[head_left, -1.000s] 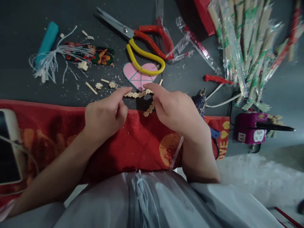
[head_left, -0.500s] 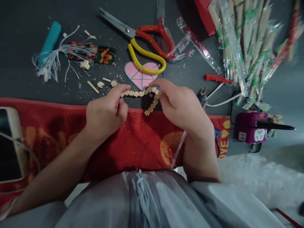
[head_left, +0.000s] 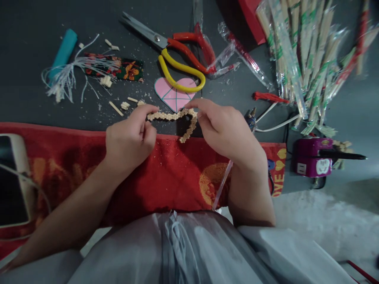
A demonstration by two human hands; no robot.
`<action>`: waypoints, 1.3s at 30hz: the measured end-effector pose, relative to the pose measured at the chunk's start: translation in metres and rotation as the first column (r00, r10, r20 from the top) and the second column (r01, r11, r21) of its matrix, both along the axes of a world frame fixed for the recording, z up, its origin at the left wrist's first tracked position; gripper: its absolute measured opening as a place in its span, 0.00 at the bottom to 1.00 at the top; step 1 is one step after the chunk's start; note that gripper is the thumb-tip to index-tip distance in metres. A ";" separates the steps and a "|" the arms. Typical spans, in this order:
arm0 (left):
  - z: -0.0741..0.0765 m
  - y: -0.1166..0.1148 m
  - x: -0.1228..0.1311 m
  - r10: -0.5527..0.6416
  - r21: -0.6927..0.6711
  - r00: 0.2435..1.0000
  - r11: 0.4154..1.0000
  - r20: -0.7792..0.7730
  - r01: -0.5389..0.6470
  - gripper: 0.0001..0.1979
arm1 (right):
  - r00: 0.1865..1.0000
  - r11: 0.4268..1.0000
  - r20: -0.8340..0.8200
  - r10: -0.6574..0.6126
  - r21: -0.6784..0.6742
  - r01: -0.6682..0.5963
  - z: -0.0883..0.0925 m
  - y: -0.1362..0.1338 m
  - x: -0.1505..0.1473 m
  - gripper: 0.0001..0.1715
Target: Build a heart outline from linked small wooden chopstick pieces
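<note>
A pale, knobbly strip [head_left: 170,116], seemingly made of many small beige pieces, runs between my hands and bends back toward me at its right. My left hand [head_left: 130,138] is closed around its left end, though the fingertips' grip is partly hidden. At the bend, my right hand [head_left: 226,130] pinches the strip between thumb and forefinger. The free end curls down over the edge of a red cloth [head_left: 171,177]. Just beyond the strip lies a pink heart-shaped card [head_left: 166,92] with green lines, partly covered by the yellow handle of the scissors [head_left: 177,49].
To the left lie a teal roll [head_left: 63,53], a bunch of white threads [head_left: 74,69], floral fabric [head_left: 130,69] and small beige sticks [head_left: 116,108]. Wrapped stick bundles [head_left: 299,51] and a purple device [head_left: 314,157] occupy the right. A tablet-like device [head_left: 13,177] rests at far left.
My left hand has shifted slightly left, and a little more of the strip's left end shows. My right hand stays almost still at the bend.
</note>
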State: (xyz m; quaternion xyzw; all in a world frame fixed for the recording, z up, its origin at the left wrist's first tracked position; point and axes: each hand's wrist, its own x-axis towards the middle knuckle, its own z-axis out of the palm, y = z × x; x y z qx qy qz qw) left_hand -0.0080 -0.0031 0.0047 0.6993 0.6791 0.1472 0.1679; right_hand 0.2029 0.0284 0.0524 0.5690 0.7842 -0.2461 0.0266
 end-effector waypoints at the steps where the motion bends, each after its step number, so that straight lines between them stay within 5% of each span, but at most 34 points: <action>1: 0.000 0.000 0.000 0.001 0.000 1.000 1.000 0.002 -0.001 0.21 | 1.000 1.000 0.000 0.003 0.004 -0.003 0.000 0.000 0.000 0.30; 39: 0.009 -0.001 -0.002 0.126 -0.092 0.984 0.989 0.128 -0.114 0.15 | 0.998 0.999 0.053 -0.035 0.026 0.034 0.005 0.000 0.004 0.29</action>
